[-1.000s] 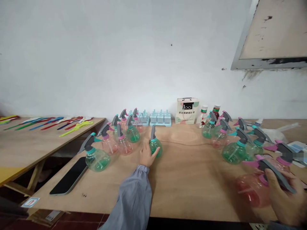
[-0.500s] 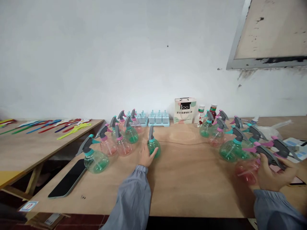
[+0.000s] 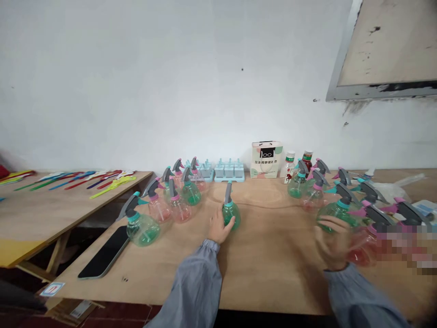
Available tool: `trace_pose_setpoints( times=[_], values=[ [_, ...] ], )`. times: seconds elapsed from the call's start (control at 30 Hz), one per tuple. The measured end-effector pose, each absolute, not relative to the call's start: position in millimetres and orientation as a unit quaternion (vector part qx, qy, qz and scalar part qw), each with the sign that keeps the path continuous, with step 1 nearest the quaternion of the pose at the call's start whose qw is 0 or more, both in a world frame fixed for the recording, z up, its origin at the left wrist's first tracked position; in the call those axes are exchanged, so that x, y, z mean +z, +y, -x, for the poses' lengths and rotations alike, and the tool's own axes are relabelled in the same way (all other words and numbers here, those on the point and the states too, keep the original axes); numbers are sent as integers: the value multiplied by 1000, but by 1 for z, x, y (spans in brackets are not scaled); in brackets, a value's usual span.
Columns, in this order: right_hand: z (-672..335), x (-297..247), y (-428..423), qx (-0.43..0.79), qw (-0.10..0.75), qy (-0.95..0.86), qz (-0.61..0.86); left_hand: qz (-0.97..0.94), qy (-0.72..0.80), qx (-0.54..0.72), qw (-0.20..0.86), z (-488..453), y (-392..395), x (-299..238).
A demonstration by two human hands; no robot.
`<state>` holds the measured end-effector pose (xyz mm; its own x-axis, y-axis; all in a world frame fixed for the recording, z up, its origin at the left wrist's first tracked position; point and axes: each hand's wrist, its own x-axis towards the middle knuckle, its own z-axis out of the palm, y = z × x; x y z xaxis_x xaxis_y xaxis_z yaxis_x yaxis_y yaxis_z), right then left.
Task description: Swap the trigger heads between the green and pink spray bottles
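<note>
My left hand (image 3: 219,227) is wrapped round the body of a small green spray bottle (image 3: 231,213) with a grey trigger, which stands upright near the middle of the wooden table (image 3: 273,273). My right hand (image 3: 332,241) is blurred by motion. It is curled against the left side of a pink spray bottle (image 3: 362,247) at the right of the table, just in front of a larger green spray bottle (image 3: 336,212). Grey sleeves cover both forearms.
Several green and pink spray bottles stand in one cluster at the left (image 3: 170,200) and another at the right (image 3: 317,187). A black phone (image 3: 102,253) lies near the left edge. Light blue moulds (image 3: 227,171), a white box (image 3: 266,159) and two small bottles (image 3: 290,166) line the wall. Coloured strips (image 3: 68,178) lie on a second table at the left.
My right hand has moved left with the pink spray bottle, its grip shifting from the trigger head toward the body. My left hand stays on the green spray bottle.
</note>
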<state>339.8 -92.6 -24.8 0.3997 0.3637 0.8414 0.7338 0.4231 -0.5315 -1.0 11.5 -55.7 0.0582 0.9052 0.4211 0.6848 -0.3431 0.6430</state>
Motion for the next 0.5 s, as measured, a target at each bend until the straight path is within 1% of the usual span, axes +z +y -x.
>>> trace_pose_setpoints(
  times=[0.03,0.1,0.17,0.27,0.4,0.5],
  values=[
    [-313,-22,-84,-120,651,-573,482,-725,550,392,139,-3,8,-56],
    [-262,-15,-63,-27,627,-630,457,-749,530,372,142,-10,0,-55],
    [-218,-10,-39,88,619,-639,448,-777,498,357,141,-15,-7,-56],
    [-176,-10,-9,197,615,-636,422,-814,449,341,139,-19,-12,-59],
    [-157,-14,8,248,620,-625,403,-821,433,353,120,-12,-9,-62],
    [-158,-15,9,286,633,-595,405,-741,480,469,35,11,1,-54]
  ],
)
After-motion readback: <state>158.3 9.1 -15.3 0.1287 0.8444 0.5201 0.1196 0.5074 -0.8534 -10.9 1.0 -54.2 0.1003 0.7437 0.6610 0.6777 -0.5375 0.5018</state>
